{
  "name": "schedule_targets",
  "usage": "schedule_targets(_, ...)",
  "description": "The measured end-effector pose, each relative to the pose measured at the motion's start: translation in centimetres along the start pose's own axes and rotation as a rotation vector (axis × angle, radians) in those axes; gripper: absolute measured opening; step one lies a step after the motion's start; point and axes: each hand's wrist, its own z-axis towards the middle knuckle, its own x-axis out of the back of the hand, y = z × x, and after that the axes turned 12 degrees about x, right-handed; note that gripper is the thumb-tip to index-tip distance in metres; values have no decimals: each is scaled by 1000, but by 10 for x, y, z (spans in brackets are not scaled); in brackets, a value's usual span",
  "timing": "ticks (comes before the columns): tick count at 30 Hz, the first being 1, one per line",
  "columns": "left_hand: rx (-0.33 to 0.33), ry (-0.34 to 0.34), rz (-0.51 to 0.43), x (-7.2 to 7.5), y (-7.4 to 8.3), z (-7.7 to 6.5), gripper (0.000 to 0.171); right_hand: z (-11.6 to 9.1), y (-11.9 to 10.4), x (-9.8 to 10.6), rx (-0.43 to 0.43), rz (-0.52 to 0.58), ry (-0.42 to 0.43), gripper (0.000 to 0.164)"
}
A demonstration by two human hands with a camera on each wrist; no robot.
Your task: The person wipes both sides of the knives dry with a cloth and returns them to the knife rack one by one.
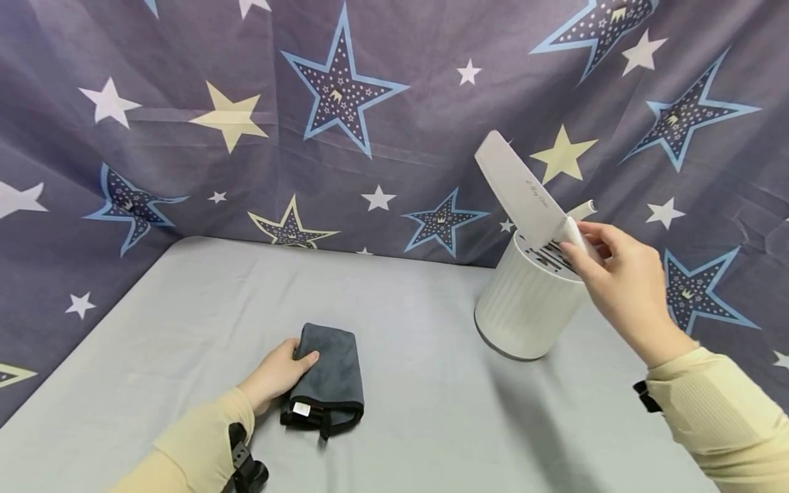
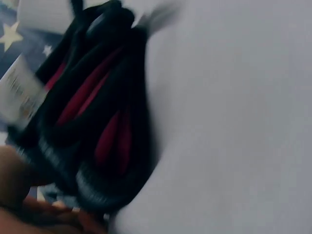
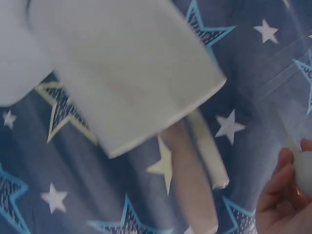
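Observation:
A folded dark grey cloth with black edging and a small white tag lies on the table. My left hand grips its left side, thumb on top and fingers beneath. In the left wrist view the folds of the cloth show red inside. My right hand holds a wide-bladed kitchen knife by its white handle, the blade slanting up and left. The blade's heel overlaps the slotted top of a white ribbed knife block. Part of the right hand shows in the right wrist view.
Another pale handle sticks up from the block behind the knife. The light grey table reaches back to a dark curtain printed with stars. In the right wrist view a brownish elongated piece juts from the block's top.

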Motion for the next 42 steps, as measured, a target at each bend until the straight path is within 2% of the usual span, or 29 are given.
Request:
schedule_targets(3, 0, -34, -25, 2, -3, 1, 53, 1, 9, 14, -6, -111, -98, 35)
schedule_targets(9, -10, -33, -16, 1, -3, 3, 52, 9, 28, 44, 3, -234, -227, 39)
schedule_targets(14, -5, -26, -18, 1, -2, 1, 54, 17, 39, 71, 65, -313, -286, 38)
schedule_targets(17, -4, -30, -16, 0, -2, 0, 59, 20, 46, 82, 130, -349, -281, 36)
schedule_targets(22, -6, -29, -11, -1, -2, -1, 60, 24, 61, 91, 245, -350, -276, 27)
schedule_targets(25, -7, -18, 2, -1, -1, -2, 58, 28, 66, 95, 281, -341, -305, 25)
schedule_targets(30, -14, -6, 15, -2, 1, -2, 57, 34, 70, 102, 301, -353, -370, 27)
schedule_targets(33, -17, -6, 15, -3, 2, -1, 58, 37, 71, 105, 279, -386, -431, 30)
schedule_targets(42, -12, -26, -14, -2, -1, 0, 56, 53, 72, 114, 318, -417, -508, 28)
